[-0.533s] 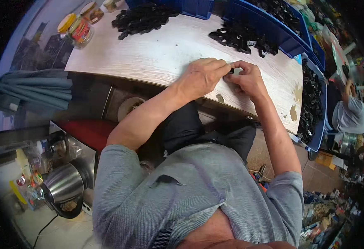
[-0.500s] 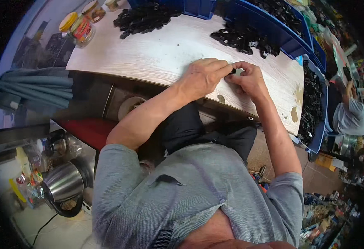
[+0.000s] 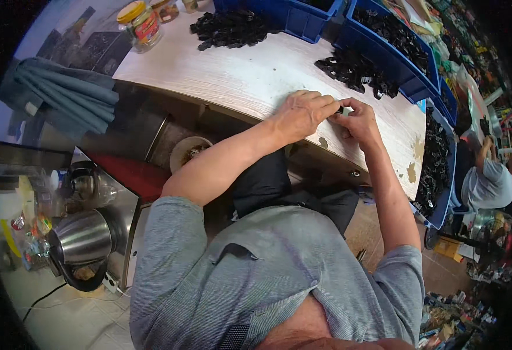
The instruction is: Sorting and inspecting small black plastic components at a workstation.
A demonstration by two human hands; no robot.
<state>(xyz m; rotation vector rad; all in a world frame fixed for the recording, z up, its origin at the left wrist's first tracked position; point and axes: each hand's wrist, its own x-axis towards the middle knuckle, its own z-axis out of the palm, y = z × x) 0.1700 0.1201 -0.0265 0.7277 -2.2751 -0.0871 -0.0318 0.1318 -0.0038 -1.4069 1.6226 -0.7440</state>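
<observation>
Over the table's front part, my left hand (image 3: 304, 116) and my right hand (image 3: 358, 121) meet at a small black part (image 3: 340, 109). My right thumb and forefinger pinch it from the right. The left fingertips close in on its other side, and most of the part is hidden by fingers. Beyond my hands lies a pile of similar black parts (image 3: 355, 71), with another black pile (image 3: 231, 29) farther left.
Blue bins (image 3: 384, 49) of black parts stand along the table's (image 3: 221, 79) back right, and another blue bin (image 3: 437, 157) stands at its right end. Jars (image 3: 140, 26) stand at the far left. A metal kettle (image 3: 84, 236) is at lower left; another person (image 3: 488, 178) sits at far right.
The whole view has shifted, so the table and bins appear slightly lower and farther right. My hands stay together on the small black part.
</observation>
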